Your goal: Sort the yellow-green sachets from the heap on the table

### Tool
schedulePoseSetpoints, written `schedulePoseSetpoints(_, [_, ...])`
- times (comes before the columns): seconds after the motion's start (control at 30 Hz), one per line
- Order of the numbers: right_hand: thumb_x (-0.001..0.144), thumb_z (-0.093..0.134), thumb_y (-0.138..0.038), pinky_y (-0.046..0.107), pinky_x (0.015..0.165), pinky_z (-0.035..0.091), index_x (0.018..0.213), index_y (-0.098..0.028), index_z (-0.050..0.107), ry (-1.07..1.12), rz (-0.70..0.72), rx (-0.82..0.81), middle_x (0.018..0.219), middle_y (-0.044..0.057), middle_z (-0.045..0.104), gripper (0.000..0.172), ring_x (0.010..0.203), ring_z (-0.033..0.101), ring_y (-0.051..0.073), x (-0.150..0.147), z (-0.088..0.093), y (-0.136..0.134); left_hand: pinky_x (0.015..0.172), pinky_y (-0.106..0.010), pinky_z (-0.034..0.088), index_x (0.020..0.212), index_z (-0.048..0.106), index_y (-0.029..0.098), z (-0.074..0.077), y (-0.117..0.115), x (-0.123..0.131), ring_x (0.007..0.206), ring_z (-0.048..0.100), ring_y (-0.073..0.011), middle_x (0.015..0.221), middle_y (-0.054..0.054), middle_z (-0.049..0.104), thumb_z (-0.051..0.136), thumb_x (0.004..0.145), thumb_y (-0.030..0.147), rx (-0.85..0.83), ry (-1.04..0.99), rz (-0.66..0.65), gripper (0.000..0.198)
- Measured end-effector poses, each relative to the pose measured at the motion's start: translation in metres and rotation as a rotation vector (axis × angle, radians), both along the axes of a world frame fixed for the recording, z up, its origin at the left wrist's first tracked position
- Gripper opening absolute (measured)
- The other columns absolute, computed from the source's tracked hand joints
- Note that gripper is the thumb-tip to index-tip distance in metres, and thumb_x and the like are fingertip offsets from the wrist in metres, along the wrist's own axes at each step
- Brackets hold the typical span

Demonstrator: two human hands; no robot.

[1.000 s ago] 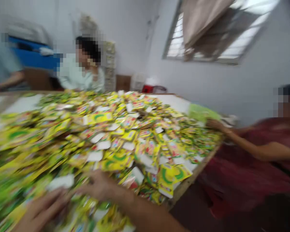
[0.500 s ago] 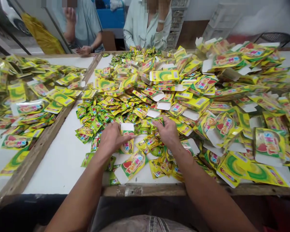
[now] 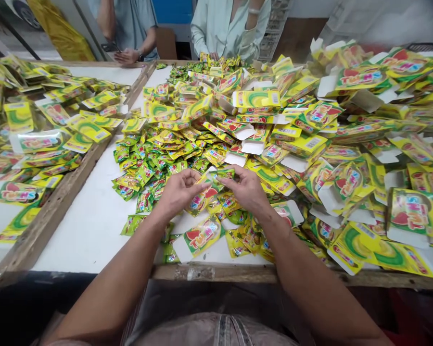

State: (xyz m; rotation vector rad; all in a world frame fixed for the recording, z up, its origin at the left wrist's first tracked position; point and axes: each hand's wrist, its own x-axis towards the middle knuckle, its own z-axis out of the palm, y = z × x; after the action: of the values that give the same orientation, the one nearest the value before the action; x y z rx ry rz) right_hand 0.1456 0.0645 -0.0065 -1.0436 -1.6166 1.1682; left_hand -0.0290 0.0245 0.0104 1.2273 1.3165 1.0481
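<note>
My left hand (image 3: pixel 178 191) and my right hand (image 3: pixel 246 188) are raised just above the table's near edge, fingertips meeting over a flat yellow-green carton (image 3: pixel 206 192) with red print. Both hands pinch this carton, the left at its left side, the right at its top right end. Small green sachets (image 3: pixel 155 158) lie in a loose heap right behind my hands. Another flat carton (image 3: pixel 201 235) rests on the white table (image 3: pixel 90 226) below my wrists.
A large pile of flat and half-opened cartons (image 3: pixel 346 144) covers the right side. A wooden rail (image 3: pixel 61 192) splits off a left table with more cartons (image 3: pixel 39 125). Two people stand at the far edge, one hand (image 3: pixel 126 56) resting on the table.
The view swung from a blurred look to the right down onto the table. My hands came together and lifted a flat carton off the heap.
</note>
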Motion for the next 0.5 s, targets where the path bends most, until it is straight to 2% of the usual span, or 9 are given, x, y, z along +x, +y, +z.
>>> schedulePoseSetpoints(0.07, [0.073, 0.065, -0.035, 0.026, 0.063, 0.042, 0.083, -0.018, 0.066, -0.087, 0.013, 0.06, 0.077, 0.0, 0.06, 0.019, 0.069, 0.053, 0.014, 0.003, 0.0, 0.0, 0.045, -0.019, 0.032, 0.071, 0.053, 0.015, 0.001, 0.0, -0.001, 0.048, 0.044, -0.0061, 0.06, 0.003, 0.054, 0.075, 0.06, 0.039, -0.014, -0.043, 0.013, 0.034])
schedulePoseSetpoints(0.13, [0.071, 0.067, -0.034, 0.025, 0.061, 0.039, 0.08, -0.018, 0.068, -0.156, 0.01, 0.102, 0.074, 0.0, 0.058, 0.018, 0.066, 0.05, 0.013, 0.003, 0.0, 0.0, 0.044, -0.018, 0.031, 0.07, 0.054, 0.015, 0.001, 0.0, -0.001, 0.047, 0.043, -0.0056, 0.058, 0.004, 0.053, 0.076, 0.059, 0.038, -0.03, -0.043, -0.024, 0.034])
schedulePoseSetpoints(0.2, [0.07, 0.068, -0.034, 0.024, 0.057, 0.037, 0.081, -0.018, 0.068, -0.164, 0.01, 0.087, 0.066, -0.002, 0.054, 0.02, 0.06, 0.046, 0.011, 0.001, -0.001, -0.001, 0.044, -0.018, 0.031, 0.071, 0.055, 0.015, 0.0, 0.0, 0.0, 0.047, 0.044, -0.0052, 0.058, 0.004, 0.054, 0.077, 0.059, 0.036, -0.04, -0.049, -0.064, 0.033])
schedulePoseSetpoints(0.3, [0.072, 0.066, -0.035, 0.023, 0.053, 0.036, 0.097, -0.018, 0.065, -0.079, 0.04, 0.014, 0.064, -0.004, 0.054, 0.03, 0.055, 0.046, 0.009, -0.003, -0.002, -0.003, 0.046, -0.017, 0.033, 0.074, 0.059, 0.013, 0.001, 0.0, 0.0, 0.05, 0.047, -0.0056, 0.061, 0.003, 0.057, 0.079, 0.056, 0.033, -0.073, -0.098, -0.072, 0.034])
schedulePoseSetpoints(0.4, [0.077, 0.061, -0.033, 0.025, 0.062, 0.043, 0.104, -0.019, 0.062, -0.118, 0.079, 0.055, 0.078, 0.001, 0.062, 0.03, 0.068, 0.055, 0.013, -0.002, 0.006, -0.007, 0.047, -0.018, 0.036, 0.077, 0.06, 0.013, 0.004, 0.0, -0.002, 0.05, 0.05, -0.0065, 0.062, 0.002, 0.061, 0.079, 0.054, 0.032, -0.122, -0.126, -0.04, 0.036])
schedulePoseSetpoints(0.5, [0.078, 0.06, -0.028, 0.032, 0.079, 0.043, 0.109, -0.019, 0.061, -0.351, 0.035, 0.257, 0.1, 0.006, 0.065, 0.032, 0.089, 0.057, 0.019, 0.011, 0.02, -0.014, 0.045, -0.018, 0.035, 0.074, 0.06, 0.014, 0.005, 0.0, -0.007, 0.048, 0.049, -0.0068, 0.059, 0.002, 0.06, 0.08, 0.053, 0.033, -0.139, -0.114, -0.006, 0.035])
